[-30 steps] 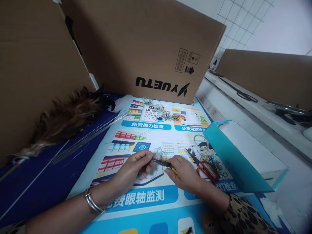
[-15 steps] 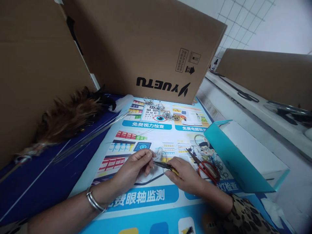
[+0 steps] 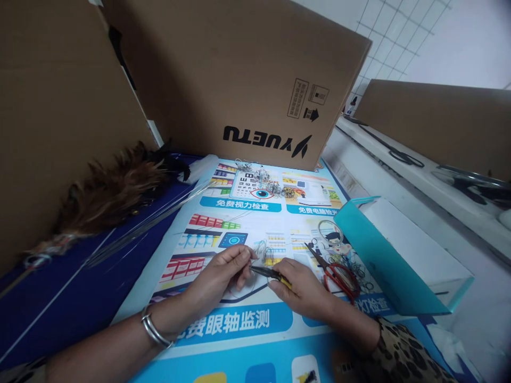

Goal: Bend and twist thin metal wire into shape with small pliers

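Observation:
My right hand (image 3: 298, 287) is closed round the yellow-and-black handles of needle-nose pliers (image 3: 265, 272). The pliers' dark jaws point left and reach the fingertips of my left hand (image 3: 228, 271). Thumb and forefinger of that left hand pinch a thin wire (image 3: 254, 259), whose far end I cannot make out. Just beyond the plier jaws lie several bent wire pieces (image 3: 264, 251) on the printed sheet (image 3: 255, 223). Scissors with red handles (image 3: 340, 276) rest to the right of my right hand, beside a scatter of small wire loops (image 3: 361, 274).
A teal open box (image 3: 393, 260) stands at the right. Wire clusters (image 3: 273, 186) lie at the back, before a large cardboard panel (image 3: 239, 80). Long straight wires (image 3: 151, 223) and a brown feather bundle (image 3: 115, 191) are on the left. A roll of tape (image 3: 330, 230) lies near the box.
The plier tips and my right hand have shifted very slightly at my left fingertips. A thin wire curve below my left fingers shows less clearly now. Everything else stays in place.

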Demonstrator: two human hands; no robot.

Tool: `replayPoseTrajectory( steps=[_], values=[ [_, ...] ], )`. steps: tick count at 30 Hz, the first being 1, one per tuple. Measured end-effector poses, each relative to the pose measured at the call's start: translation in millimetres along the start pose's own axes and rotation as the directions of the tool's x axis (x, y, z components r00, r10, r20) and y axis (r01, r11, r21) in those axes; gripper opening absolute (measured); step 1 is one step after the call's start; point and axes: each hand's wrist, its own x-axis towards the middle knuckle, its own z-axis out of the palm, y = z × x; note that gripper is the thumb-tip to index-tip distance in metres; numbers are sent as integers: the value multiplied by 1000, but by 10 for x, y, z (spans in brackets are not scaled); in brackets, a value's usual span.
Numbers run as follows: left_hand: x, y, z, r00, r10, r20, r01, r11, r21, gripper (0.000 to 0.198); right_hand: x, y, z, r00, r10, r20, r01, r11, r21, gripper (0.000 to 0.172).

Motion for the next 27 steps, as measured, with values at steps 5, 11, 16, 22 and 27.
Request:
replayPoseTrajectory(
  steps=[5,11,16,22,27],
  values=[
    [-5,-3,5,1000,2,-8,-2,1000,13,22,0,-26,-6,1000,13,10,-13,1000,-18,18],
    [-6,-2,3,1000,-11,-23,11,1000,17,22,-1,-39,-25,999,21,37,-19,998,-53,19],
    [-11,-5,-3,999,-19,-28,20,999,25,22,-4,-39,-26,998,19,60,-14,996,-87,21],
    [-22,7,7,999,-36,-36,38,999,39,22,3,-38,-28,997,18,69,-12,996,-86,21],
    [-21,22,15,999,-23,-41,25,999,48,22,7,-43,-34,998,4,60,-2,999,-42,21]
  ],
)
